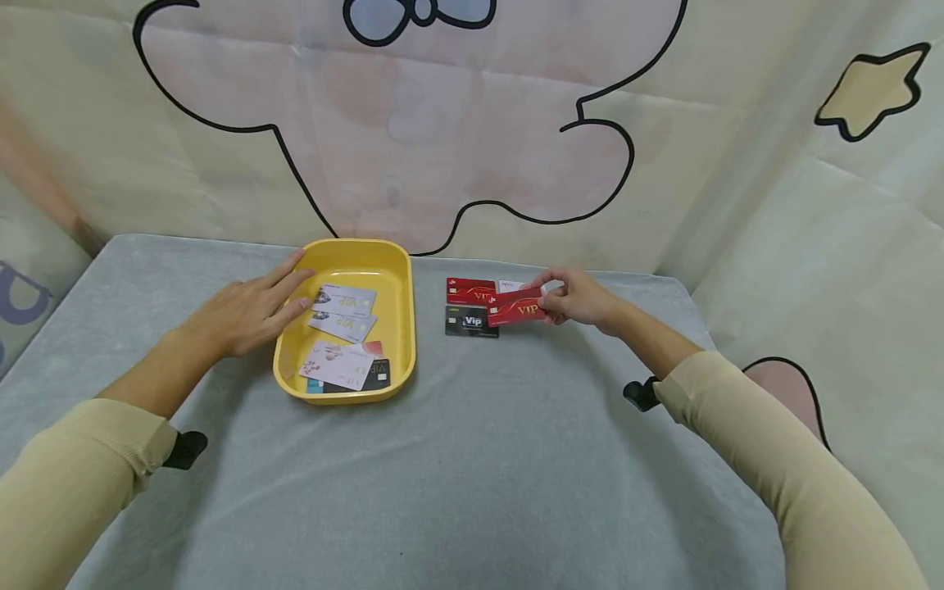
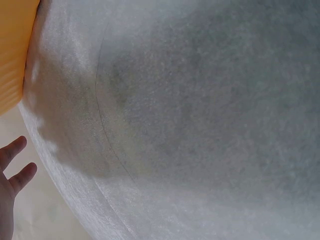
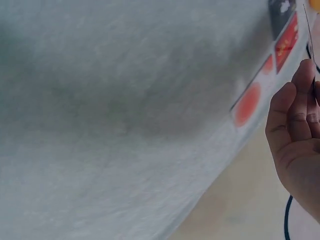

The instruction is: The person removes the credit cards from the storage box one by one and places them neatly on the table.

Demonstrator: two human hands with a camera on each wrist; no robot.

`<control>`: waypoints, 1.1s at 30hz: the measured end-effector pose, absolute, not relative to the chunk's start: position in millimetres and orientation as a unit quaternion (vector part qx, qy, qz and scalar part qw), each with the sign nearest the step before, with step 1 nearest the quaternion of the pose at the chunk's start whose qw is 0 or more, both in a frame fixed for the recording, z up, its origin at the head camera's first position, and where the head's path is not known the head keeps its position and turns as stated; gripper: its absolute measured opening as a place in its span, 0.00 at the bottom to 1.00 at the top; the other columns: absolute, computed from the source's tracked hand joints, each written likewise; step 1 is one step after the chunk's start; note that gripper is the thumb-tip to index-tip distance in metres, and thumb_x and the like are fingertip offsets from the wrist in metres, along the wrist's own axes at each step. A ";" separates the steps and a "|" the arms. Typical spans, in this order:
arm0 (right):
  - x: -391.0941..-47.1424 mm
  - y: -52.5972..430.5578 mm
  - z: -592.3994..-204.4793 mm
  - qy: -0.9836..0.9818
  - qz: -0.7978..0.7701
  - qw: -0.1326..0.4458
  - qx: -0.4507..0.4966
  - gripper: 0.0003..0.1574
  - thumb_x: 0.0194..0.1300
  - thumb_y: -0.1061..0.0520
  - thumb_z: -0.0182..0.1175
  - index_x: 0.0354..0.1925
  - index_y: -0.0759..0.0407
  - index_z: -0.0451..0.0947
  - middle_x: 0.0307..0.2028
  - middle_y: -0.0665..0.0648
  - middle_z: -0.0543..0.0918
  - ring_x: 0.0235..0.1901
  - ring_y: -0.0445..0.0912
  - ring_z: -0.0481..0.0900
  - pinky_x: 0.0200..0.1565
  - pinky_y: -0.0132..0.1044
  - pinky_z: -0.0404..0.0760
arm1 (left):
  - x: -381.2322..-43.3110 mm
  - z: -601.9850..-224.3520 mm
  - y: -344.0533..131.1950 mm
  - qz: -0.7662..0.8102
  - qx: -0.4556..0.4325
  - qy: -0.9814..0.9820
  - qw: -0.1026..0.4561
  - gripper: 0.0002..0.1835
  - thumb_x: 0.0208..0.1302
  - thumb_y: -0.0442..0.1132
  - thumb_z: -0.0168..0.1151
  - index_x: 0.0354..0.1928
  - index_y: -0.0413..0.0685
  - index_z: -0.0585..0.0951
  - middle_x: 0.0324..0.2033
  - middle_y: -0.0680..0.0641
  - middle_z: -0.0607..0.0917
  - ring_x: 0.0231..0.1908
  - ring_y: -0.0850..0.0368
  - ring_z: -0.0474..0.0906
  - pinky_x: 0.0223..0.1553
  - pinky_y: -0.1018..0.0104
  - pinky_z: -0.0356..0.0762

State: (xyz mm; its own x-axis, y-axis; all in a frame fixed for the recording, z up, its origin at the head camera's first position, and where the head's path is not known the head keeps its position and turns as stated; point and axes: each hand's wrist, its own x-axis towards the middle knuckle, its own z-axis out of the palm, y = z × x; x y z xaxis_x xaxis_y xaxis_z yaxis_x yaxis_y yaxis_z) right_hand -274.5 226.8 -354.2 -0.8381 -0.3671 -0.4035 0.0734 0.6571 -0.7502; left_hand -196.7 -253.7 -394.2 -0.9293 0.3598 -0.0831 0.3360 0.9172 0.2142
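Red card [image 1: 514, 307] is pinched in the right hand [image 1: 578, 297], apparently at pick-up; a steady grip seems needed next, yellow tray [image 1: 403, 303] touched by outspread left hand [image 1: 243, 315].

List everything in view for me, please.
Tablecloth: 1, grey-blue, foreground
Backdrop: count unclear, cream with shapes, behind
Tray: 1, yellow, left of centre
Grey cards: 2, pale grey, in tray
Flowered card: 1, white, tray's near end
Dark card: 1, black, partly beneath it
Coloured corners: 2, blue and reddish, there
Held card: 1, red, right of tray
Lying card: 1, red, left of it
Vip card: 1, black, lying card's near side
White card: 1, white, partly behind held card
Wrist pieces: 2, black, at wrists
Sleeves: 2, beige, forearms
Left grip: 1, over tray's left rim
Right grip: 1, pinching held card
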 end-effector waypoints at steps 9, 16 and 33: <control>-276.1 240.4 -364.2 0.879 -0.387 0.270 -0.074 0.23 0.74 0.61 0.54 0.64 0.65 0.66 0.43 0.65 0.84 0.37 0.55 0.81 0.48 0.49 0.83 | -196.1 -393.5 -253.7 0.101 0.181 0.977 0.058 0.36 0.77 0.60 0.34 0.78 0.46 0.54 0.79 0.45 0.39 0.64 0.29 0.68 0.60 0.32 0.65; -278.2 249.5 -369.1 0.883 -0.376 0.271 -0.074 0.22 0.75 0.62 0.52 0.64 0.66 0.66 0.45 0.67 0.83 0.36 0.52 0.80 0.44 0.42 0.84 | -196.2 -393.9 -253.3 0.100 0.178 0.977 0.058 0.36 0.77 0.60 0.34 0.78 0.46 0.54 0.79 0.45 0.40 0.64 0.28 0.67 0.60 0.32 0.65; -274.3 255.0 -382.4 0.878 -0.378 0.284 -0.072 0.23 0.74 0.61 0.54 0.64 0.65 0.67 0.41 0.66 0.83 0.34 0.53 0.82 0.44 0.41 0.84 | -197.3 -394.7 -252.7 0.102 0.171 0.978 0.062 0.36 0.77 0.59 0.35 0.78 0.46 0.55 0.79 0.45 0.39 0.64 0.29 0.67 0.61 0.32 0.64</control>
State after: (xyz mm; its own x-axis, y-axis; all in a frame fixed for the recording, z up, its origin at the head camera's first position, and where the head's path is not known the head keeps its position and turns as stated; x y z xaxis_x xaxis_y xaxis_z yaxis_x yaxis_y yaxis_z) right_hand -274.3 255.0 -382.4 -0.8281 -0.3418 -0.4443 0.0883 0.7032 -0.7055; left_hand -197.3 -252.7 -394.7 -0.9336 0.3479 -0.0858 0.3227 0.9204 0.2209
